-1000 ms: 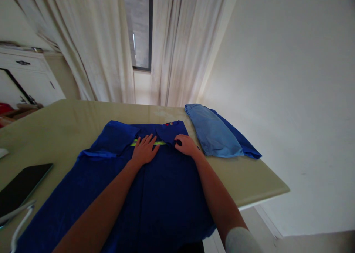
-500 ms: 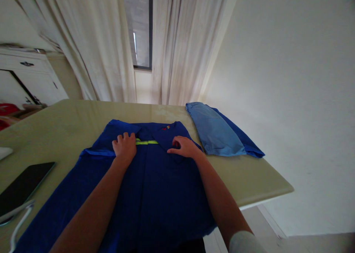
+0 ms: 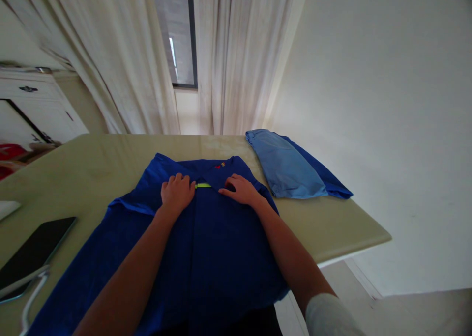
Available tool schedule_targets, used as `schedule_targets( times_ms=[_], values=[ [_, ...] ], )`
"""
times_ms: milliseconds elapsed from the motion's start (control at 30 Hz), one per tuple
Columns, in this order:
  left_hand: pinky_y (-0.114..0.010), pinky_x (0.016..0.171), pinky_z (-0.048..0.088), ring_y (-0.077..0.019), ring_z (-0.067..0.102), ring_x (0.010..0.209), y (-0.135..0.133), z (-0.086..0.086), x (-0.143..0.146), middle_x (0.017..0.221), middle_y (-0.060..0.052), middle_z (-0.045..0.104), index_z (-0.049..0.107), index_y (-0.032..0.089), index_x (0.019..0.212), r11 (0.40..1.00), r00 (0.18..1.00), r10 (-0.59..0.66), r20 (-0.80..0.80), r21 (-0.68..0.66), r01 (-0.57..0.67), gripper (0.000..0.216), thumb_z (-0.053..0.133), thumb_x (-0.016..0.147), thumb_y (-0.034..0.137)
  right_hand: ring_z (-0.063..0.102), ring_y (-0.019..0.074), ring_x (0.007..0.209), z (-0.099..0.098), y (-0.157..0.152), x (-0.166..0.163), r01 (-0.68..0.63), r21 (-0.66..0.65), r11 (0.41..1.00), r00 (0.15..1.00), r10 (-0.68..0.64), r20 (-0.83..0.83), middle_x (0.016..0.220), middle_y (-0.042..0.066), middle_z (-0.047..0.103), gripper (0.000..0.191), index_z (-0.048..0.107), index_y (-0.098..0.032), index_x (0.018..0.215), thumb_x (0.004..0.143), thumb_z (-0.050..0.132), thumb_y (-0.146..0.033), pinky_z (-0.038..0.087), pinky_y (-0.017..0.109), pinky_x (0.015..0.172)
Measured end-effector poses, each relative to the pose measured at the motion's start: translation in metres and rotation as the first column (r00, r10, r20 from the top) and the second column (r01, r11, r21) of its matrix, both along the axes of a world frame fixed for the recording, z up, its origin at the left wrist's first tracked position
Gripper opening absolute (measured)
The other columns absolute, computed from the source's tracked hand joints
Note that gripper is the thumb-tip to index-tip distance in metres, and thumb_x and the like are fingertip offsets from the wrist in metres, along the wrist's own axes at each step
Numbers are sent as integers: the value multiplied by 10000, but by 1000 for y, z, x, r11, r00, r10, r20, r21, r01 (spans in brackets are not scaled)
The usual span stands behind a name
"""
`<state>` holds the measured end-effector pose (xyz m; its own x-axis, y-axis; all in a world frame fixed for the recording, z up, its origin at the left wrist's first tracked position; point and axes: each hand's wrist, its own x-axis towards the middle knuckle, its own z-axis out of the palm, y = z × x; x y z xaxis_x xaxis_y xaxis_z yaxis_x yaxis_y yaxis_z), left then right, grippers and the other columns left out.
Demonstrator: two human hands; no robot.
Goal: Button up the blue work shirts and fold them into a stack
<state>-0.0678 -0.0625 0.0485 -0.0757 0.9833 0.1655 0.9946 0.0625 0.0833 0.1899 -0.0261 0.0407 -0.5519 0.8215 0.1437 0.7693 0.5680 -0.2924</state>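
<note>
At frame centre, my left hand (image 3: 177, 193) and right hand (image 3: 242, 190) touch a dark-blue fabric garment (image 3: 224, 247); their grip I cannot tell.

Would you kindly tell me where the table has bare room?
The table is bare left of the blue garment, beyond the phone, and at the right corner, in front of the light-blue cloth. It's crowded where the left hand and right hand are over the garment, and around the phone and cable.

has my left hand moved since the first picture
Yes, leftward overall: your left hand is now closer to the flat dark device lying on the table.
</note>
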Motion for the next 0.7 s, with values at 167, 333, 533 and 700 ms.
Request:
schedule_targets(
  times_ms=[167, 333, 533, 700],
  values=[
    [-737, 1171, 211, -434, 315, 1512, 10, -38, 6, 1660, -194, 343, 417, 205, 1581, 999, 993, 22, 112, 24, -25, 702, 340, 991, 577, 256, 361, 1548, -21, -10, -18, 79, -31, 996, 996, -78, 31, 1677, 137, 304, 888, 375, -270, 1609, 930, 370, -842, 216, 532, 1241],
    [-771, 1176, 152, -433, 235, 1550, 39, -53, -2, 1700, -173, 250, 356, 207, 1616, 999, 988, 15, 155, -32, -10, 756, 273, 990, 622, 126, 327, 1596, -34, 15, -24, 89, -87, 992, 993, -82, 89, 1727, 79, 174, 912, 270, -334, 1648, 915, 314, -874, 115, 537, 1273],
    [-746, 1179, 195, -407, 360, 1496, 89, -42, -1, 1628, -183, 408, 545, 199, 1478, 998, 969, 19, 248, 60, -35, 605, 323, 1008, 510, 142, 331, 1592, -30, 75, -27, 80, -84, 993, 991, -70, 110, 1726, 93, 169, 913, 288, -316, 1644, 919, 325, -870, 117, 543, 1271],
    [-440, 1150, 439, -247, 595, 1294, 99, -33, -7, 1371, -171, 656, 641, 118, 1296, 962, 861, -140, 489, 273, 1, 470, 324, 990, 282, 220, 337, 1569, -29, 99, -25, 64, -57, 996, 996, -61, 63, 1701, 108, 258, 821, 384, -294, 1602, 948, 457, -785, 160, 550, 1257]
  ],
)
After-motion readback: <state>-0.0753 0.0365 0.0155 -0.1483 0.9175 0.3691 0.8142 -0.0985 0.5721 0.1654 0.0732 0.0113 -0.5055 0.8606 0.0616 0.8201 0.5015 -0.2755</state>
